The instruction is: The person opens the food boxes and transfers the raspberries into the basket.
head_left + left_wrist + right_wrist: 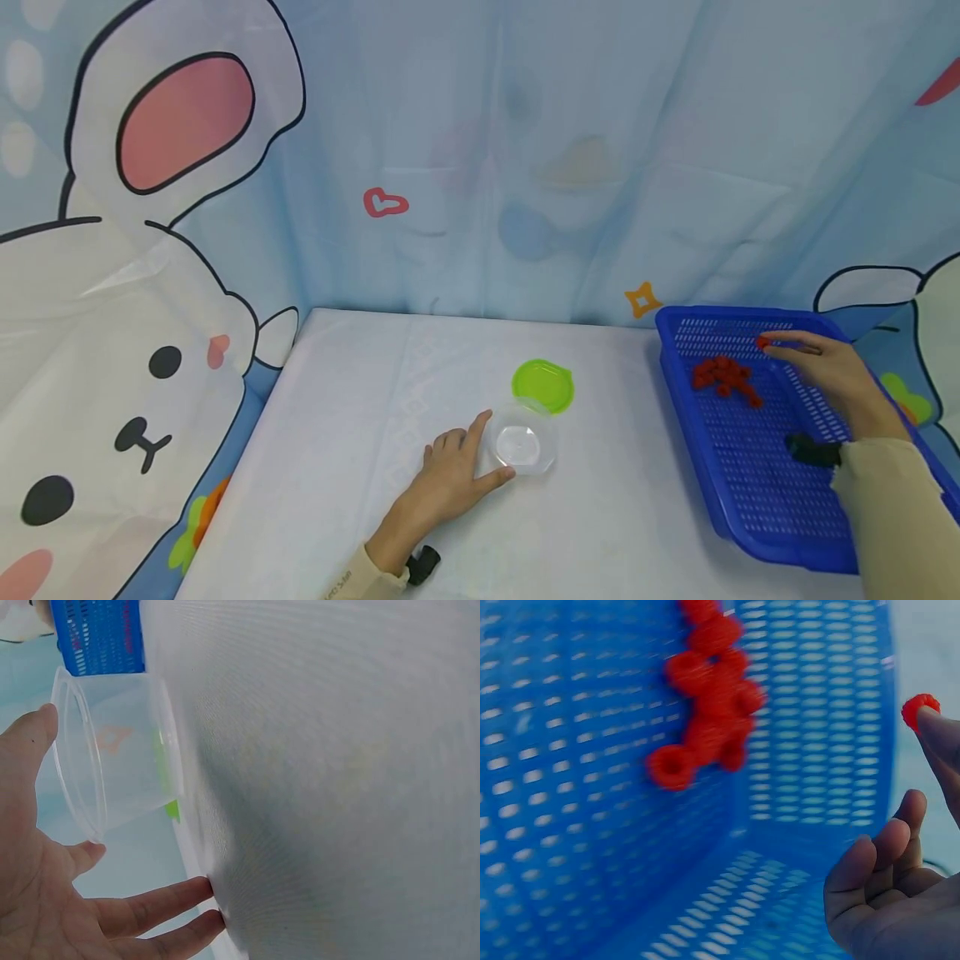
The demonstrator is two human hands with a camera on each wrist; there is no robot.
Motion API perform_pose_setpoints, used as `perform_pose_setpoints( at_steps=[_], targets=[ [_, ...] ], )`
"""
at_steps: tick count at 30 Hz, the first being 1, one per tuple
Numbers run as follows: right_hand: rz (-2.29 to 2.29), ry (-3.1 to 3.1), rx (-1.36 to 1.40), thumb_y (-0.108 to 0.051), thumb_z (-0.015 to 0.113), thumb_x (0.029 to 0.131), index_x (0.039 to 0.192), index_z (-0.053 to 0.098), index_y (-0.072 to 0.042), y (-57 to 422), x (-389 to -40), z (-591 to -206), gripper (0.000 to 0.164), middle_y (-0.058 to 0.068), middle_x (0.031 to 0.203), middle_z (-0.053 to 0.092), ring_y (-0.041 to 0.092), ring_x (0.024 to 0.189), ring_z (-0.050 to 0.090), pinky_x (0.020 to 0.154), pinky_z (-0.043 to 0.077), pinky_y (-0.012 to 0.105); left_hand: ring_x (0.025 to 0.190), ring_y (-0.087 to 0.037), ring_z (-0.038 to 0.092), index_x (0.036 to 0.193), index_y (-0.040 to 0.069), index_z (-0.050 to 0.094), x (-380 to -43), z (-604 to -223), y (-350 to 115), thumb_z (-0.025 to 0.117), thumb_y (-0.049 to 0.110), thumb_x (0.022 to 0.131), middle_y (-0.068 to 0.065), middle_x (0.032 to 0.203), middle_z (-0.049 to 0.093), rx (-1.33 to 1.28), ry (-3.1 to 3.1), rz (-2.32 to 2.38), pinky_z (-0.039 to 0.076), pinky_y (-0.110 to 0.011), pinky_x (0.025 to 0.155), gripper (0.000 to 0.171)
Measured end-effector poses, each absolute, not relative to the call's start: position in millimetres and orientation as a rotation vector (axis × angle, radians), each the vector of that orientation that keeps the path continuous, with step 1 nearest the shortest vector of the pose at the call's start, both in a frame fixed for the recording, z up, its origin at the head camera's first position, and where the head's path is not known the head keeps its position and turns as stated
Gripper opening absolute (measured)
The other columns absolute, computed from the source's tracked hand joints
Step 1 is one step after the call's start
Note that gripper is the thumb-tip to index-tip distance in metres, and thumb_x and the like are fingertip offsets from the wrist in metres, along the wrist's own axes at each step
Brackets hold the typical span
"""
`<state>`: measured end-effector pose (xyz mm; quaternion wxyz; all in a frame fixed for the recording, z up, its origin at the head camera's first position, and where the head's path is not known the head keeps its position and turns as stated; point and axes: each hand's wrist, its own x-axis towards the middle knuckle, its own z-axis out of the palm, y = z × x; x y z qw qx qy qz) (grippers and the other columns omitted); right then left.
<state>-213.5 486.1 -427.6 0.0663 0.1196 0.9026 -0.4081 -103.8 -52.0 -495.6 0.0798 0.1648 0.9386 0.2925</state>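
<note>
A clear plastic cup (519, 446) stands upright on the white table. At its left side is my left hand (450, 479), thumb and forefinger spread and almost straight, their fingertips right at the rim (79, 754). The other fingers of that hand reach down to the tabletop. My right hand (821, 371) is raised over the blue basket (780, 508) and pinches a red raspberry (920, 711) between thumb and forefinger, its remaining fingers loosely bent. Several more raspberries (712, 697) lie heaped in the basket's far left part.
A bright green lid (543, 385) lies flat just behind the cup. The perforated basket has raised walls and takes up the table's right side. Behind the table hangs a blue cartoon curtain (465, 125). Dark straps or cameras (424, 565) sit at the wrists.
</note>
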Motion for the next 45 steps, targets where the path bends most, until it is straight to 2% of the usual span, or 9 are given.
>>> perform_pose_setpoints(
  at_steps=[6, 14, 18, 22, 26, 29, 36, 41, 45],
  targets=[
    [-1.216, 2.657, 0.508, -0.062, 0.058, 0.093, 0.148, 0.04, 0.003, 502, -218, -457, 0.087, 0.036, 0.158, 0.009, 0.062, 0.137, 0.014, 0.098, 0.025, 0.077, 0.126, -0.044, 0.045, 0.158, 0.018, 0.025, -104, -496, -52, 0.059, 0.066, 0.091, -0.024, 0.133, 0.05, 0.495, 2.806, 0.887, 0.032, -0.067, 0.102, 0.089],
    [-1.135, 2.724, 0.594, -0.035, 0.057, 0.101, 0.143, 0.043, 0.01, 502, -220, -481, 0.063, 0.042, 0.148, 0.024, 0.057, 0.122, 0.033, 0.086, 0.038, 0.064, 0.126, -0.044, 0.045, 0.158, 0.019, 0.026, -104, -497, -52, 0.059, 0.066, 0.091, -0.024, 0.132, 0.051, 0.491, 2.809, 0.892, 0.033, -0.066, 0.101, 0.088],
    [-1.086, 2.747, 0.612, -0.022, 0.055, 0.101, 0.139, 0.047, 0.012, 499, -222, -488, 0.051, 0.038, 0.126, 0.038, 0.041, 0.088, 0.047, 0.066, 0.041, 0.047, 0.125, -0.044, 0.045, 0.158, 0.018, 0.026, -104, -498, -51, 0.06, 0.066, 0.09, -0.024, 0.131, 0.051, 0.489, 2.812, 0.89, 0.033, -0.065, 0.101, 0.089],
    [-1.081, 2.736, 0.672, -0.016, 0.054, 0.1, 0.137, 0.049, 0.012, 495, -223, -490, 0.046, 0.023, 0.1, 0.04, 0.021, 0.059, 0.039, 0.051, 0.035, 0.037, 0.125, -0.044, 0.046, 0.157, 0.018, 0.027, -104, -497, -51, 0.061, 0.065, 0.09, -0.024, 0.131, 0.051, 0.494, 2.809, 0.89, 0.034, -0.066, 0.101, 0.089],
    [-1.04, 2.73, 0.683, -0.014, 0.055, 0.101, 0.135, 0.05, 0.012, 495, -225, -489, 0.044, 0.04, 0.118, 0.045, 0.04, 0.085, 0.054, 0.06, 0.045, 0.045, 0.126, -0.044, 0.045, 0.158, 0.018, 0.026, -104, -495, -51, 0.061, 0.064, 0.091, -0.025, 0.132, 0.051, 0.487, 2.801, 0.896, 0.032, -0.067, 0.102, 0.089],
    [-1.015, 2.715, 0.681, -0.013, 0.055, 0.102, 0.135, 0.049, 0.013, 497, -226, -491, 0.043, 0.043, 0.145, 0.027, 0.055, 0.118, 0.039, 0.077, 0.046, 0.057, 0.127, -0.044, 0.044, 0.158, 0.018, 0.026, -104, -495, -51, 0.06, 0.064, 0.091, -0.025, 0.132, 0.05, 0.484, 2.801, 0.893, 0.031, -0.068, 0.103, 0.089],
    [-1.03, 2.766, 0.63, -0.019, 0.052, 0.103, 0.133, 0.051, 0.014, 490, -223, -484, 0.044, 0.042, 0.14, 0.034, 0.057, 0.116, 0.04, 0.082, 0.044, 0.063, 0.126, -0.044, 0.045, 0.158, 0.018, 0.026, -104, -494, -51, 0.061, 0.065, 0.09, -0.024, 0.131, 0.051, 0.486, 2.805, 0.887, 0.033, -0.066, 0.101, 0.089],
    [-1.052, 2.813, 0.477, -0.033, 0.047, 0.106, 0.136, 0.047, 0.014, 470, -216, -459, 0.056, 0.043, 0.143, 0.032, 0.062, 0.128, 0.03, 0.097, 0.028, 0.074, 0.126, -0.044, 0.045, 0.158, 0.018, 0.025, -105, -493, -51, 0.06, 0.065, 0.091, -0.025, 0.132, 0.051, 0.488, 2.796, 0.886, 0.032, -0.067, 0.101, 0.089],
    [-1.059, 2.864, 0.365, -0.038, 0.046, 0.106, 0.135, 0.049, 0.014, 447, -209, -439, 0.06, 0.043, 0.141, 0.036, 0.061, 0.126, 0.034, 0.095, 0.031, 0.074, 0.126, -0.045, 0.045, 0.158, 0.018, 0.024, -104, -491, -52, 0.059, 0.065, 0.091, -0.026, 0.132, 0.05, 0.495, 2.789, 0.883, 0.032, -0.069, 0.101, 0.089]
  ],
)
